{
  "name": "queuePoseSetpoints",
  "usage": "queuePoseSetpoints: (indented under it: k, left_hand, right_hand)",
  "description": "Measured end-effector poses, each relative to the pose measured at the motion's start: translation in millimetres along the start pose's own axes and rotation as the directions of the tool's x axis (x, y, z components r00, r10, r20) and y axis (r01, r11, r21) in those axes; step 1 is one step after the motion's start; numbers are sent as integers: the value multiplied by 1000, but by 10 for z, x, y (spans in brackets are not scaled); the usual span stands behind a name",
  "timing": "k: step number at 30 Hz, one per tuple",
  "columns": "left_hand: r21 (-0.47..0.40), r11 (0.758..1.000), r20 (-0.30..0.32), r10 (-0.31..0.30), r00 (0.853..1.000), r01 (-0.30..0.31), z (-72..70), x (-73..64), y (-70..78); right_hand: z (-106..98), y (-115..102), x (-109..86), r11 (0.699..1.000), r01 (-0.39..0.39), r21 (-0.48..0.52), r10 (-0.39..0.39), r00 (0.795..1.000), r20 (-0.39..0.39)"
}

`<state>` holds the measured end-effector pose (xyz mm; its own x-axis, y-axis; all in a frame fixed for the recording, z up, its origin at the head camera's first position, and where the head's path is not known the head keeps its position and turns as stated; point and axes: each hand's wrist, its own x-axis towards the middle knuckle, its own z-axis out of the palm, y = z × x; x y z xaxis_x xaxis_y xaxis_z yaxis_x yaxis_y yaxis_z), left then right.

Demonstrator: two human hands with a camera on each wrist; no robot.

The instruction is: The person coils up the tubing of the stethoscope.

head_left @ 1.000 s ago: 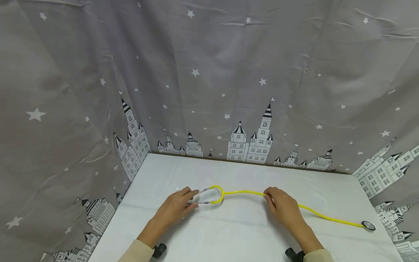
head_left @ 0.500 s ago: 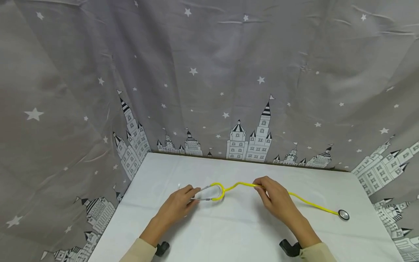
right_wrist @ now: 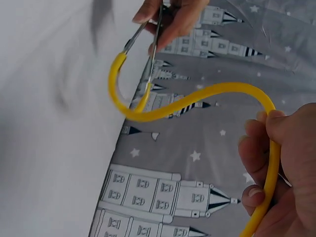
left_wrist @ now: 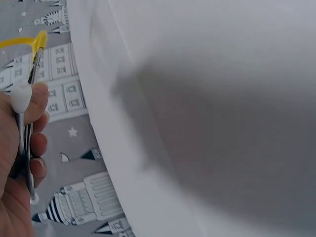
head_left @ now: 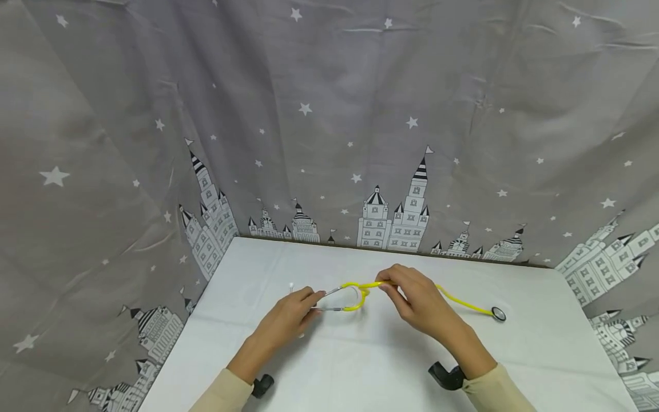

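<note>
A stethoscope with yellow tubing [head_left: 458,301] stretches between both hands over the white table. My left hand [head_left: 286,318] grips its metal ear tubes [left_wrist: 30,126]; a white eartip [left_wrist: 21,98] shows beside the thumb in the left wrist view. My right hand [head_left: 419,302] pinches the tubing a short way from the yellow fork [right_wrist: 136,114]. Between the hands the tubing bends in a curve, plain in the right wrist view. To the right of the right hand the tubing runs on to the round black-rimmed chest piece [head_left: 498,313].
The white table [head_left: 350,372] reaches back to a grey curtain [head_left: 329,143] printed with stars and castles. Black wrist camera mounts [head_left: 447,376] sit under both forearms, next to beige sleeves [head_left: 496,395].
My right hand has moved left and a little away from me, drawing the tubing and chest piece closer to my left hand. The tubing between the hands has slackened into a bend.
</note>
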<state>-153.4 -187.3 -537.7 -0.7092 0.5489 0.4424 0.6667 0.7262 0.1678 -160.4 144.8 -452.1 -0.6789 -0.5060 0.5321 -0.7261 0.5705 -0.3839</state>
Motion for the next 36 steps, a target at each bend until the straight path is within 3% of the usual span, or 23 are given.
queuePoseSetpoints:
  k: [8, 20, 30, 36]
  left_hand:
    - [-19, 998, 32, 60, 998, -60, -40, 103, 150]
    - [-30, 993, 97, 114, 989, -111, 10, 131, 290]
    - [-5, 977, 46, 215, 976, -215, 26, 152, 434]
    - [2, 978, 42, 206, 978, -207, 20, 155, 495]
  right_hand:
    - [73, -44, 134, 999, 47, 19, -48, 998, 44]
    - [225, -27, 187, 1000, 8, 27, -11, 990, 142]
    - [450, 31, 103, 999, -39, -1, 38, 962, 271]
    - [523, 57, 66, 999, -39, -22, 43, 954, 296]
